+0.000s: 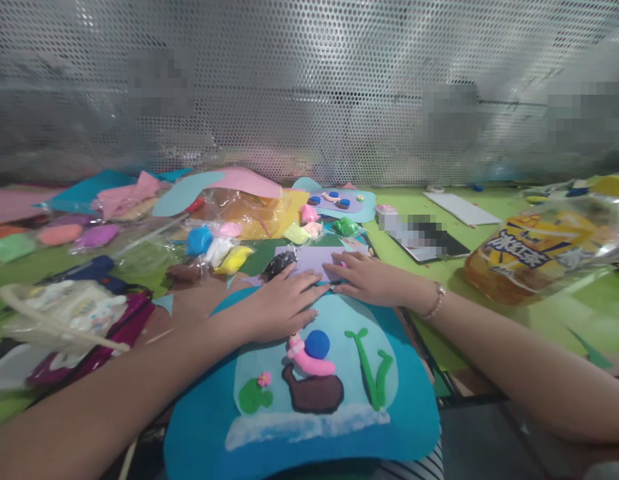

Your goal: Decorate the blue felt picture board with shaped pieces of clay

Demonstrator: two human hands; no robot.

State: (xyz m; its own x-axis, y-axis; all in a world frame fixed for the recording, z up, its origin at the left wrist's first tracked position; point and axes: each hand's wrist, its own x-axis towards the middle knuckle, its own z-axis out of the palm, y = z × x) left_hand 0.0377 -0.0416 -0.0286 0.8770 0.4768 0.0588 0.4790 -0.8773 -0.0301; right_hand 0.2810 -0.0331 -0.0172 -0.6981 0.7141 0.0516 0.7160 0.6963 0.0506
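Note:
A blue clay picture board (184,407) leans toward me, with a lighter blue panel (334,317) on it. The panel bears a pink clay snail with a blue shell (318,345), a dark brown clay shape (316,393), green plant stems (366,367) and a lily pad with a pink flower (249,395). Over the panel's top edge, my left hand (284,300) reaches rightward with fingers stretched and apart. My right hand (366,277) comes from the other side, fingers spread. Their fingertips meet above a lilac sheet (309,259); whatever lies beneath them is hidden.
Bagged coloured clay (232,259), paper sheets (94,193) and a pouch (79,320) crowd the left. Behind stands a second clay picture (356,200). A phone (424,240), a white board (462,208) and a lying tea bottle (539,247) are right. Perforated metal (309,87) closes the back.

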